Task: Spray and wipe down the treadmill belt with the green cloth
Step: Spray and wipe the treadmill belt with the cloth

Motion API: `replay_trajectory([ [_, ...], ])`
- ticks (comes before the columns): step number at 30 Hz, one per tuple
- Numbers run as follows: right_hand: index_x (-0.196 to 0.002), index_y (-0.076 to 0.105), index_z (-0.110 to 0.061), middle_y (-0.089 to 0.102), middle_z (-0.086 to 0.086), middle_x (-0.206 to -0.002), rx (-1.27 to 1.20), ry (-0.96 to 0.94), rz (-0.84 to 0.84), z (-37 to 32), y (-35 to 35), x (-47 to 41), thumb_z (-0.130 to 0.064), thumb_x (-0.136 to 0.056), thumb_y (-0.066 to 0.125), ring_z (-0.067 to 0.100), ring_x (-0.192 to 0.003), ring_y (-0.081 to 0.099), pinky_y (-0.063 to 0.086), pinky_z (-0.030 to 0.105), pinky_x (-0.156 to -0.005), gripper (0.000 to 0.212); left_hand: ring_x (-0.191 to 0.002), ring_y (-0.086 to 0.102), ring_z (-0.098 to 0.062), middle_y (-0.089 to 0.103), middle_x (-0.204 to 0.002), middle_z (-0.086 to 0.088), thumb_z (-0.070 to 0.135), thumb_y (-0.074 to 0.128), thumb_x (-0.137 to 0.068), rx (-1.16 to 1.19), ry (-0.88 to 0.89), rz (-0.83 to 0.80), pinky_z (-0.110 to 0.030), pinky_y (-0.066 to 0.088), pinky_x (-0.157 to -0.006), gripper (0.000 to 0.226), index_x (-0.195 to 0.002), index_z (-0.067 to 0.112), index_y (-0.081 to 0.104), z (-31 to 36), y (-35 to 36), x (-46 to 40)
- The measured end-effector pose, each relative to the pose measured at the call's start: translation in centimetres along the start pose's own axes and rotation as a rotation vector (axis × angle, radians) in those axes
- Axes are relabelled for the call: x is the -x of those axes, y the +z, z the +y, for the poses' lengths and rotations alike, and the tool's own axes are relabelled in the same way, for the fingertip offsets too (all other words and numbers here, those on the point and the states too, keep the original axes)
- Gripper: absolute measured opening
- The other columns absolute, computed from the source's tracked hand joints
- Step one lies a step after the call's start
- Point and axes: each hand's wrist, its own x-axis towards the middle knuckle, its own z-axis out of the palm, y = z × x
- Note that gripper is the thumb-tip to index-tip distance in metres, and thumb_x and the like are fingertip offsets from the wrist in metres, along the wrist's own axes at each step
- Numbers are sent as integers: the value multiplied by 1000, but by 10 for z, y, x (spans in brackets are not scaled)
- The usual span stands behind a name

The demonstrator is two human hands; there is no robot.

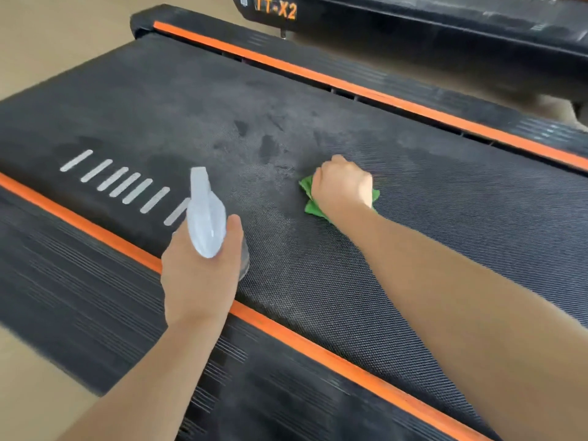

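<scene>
While left hand (200, 268) grips bottle (205, 218), right hand (342, 186) presses cloth (310, 206)

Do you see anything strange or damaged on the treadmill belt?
No damage shows. The treadmill belt has dark blotches just beyond the green cloth; they look like wet spray marks, not tears.

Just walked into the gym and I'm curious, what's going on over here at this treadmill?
A person is cleaning the treadmill belt. Their left hand holds a clear spray bottle above the belt's near edge, nozzle pointing away from them. Their right hand grips a bunched green cloth and presses it on the belt. Dark damp patches show just beyond the cloth, so some spraying looks done and wiping is under way.
</scene>
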Motion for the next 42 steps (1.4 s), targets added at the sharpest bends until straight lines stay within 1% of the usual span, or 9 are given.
replay_trajectory([
  [3,-101,65,-11,55,4,-103,-54,-1,-15,-12,-2,3,-27,-104,34,31,-96,60,35,35,-68,35,-87,64,-18,66,-89,8,65,61,-83,-30,-1,-19,-40,54,-80,39,-93,27,64,1,-1,1],
  [7,-72,52,-19,51,-4,-81,-175,-308,27,-16,-12,98,-37,-99,41,25,-78,59,32,32,-56,34,-94,64,-24,63,-90,9,55,62,-93,-103,17,-30,-42,52,-88,31,-97,25,61,8,-2,1],
  [13,-68,53,-19,50,-2,-72,-248,-649,136,-1,-16,149,-28,-97,49,23,-61,53,41,34,-44,30,-95,59,-22,55,-89,12,48,65,-97,-130,44,-60,-38,46,-86,21,-100,30,53,15,-6,5],
  [17,-70,57,-17,54,0,-76,-142,-381,154,-16,-2,93,-31,-96,48,28,-64,58,32,30,-50,31,-94,62,-18,60,-91,13,52,66,-93,-97,49,-49,-38,51,-88,23,-98,32,57,3,-3,3],
  [23,-107,66,-13,59,5,-112,-66,-23,-45,-54,-3,-20,-24,-102,38,31,-100,61,36,34,-70,31,-89,65,-9,65,-89,12,54,69,-89,-50,20,-53,-34,49,-81,21,-92,34,63,-1,-5,2],
  [29,-71,60,-20,55,-4,-78,-188,-323,42,-29,-10,110,-38,-95,41,25,-72,61,30,29,-51,35,-99,66,-26,67,-100,4,61,62,-87,-114,7,-88,-48,54,-94,47,-108,19,64,13,-10,6],
  [33,-66,59,-21,53,-5,-71,-129,-321,77,-3,-20,174,-39,-92,39,23,-64,61,31,27,-44,38,-109,65,-27,65,-109,4,53,61,-94,-149,24,-136,-43,51,-95,41,-117,19,63,22,-16,10],
  [39,-65,55,-20,51,-4,-70,-90,-340,115,-6,-11,153,-33,-94,46,23,-62,59,28,25,-45,33,-95,51,-15,53,-99,10,46,60,-101,-182,74,-168,-35,40,-84,23,-107,24,55,17,-13,5],
  [42,-67,59,-16,49,-5,-71,-83,-217,129,-11,-7,116,-31,-97,47,24,-61,56,20,24,-49,35,-92,50,-13,54,-97,10,46,57,-100,-211,80,-162,-34,39,-82,19,-100,28,49,17,-10,3],
])
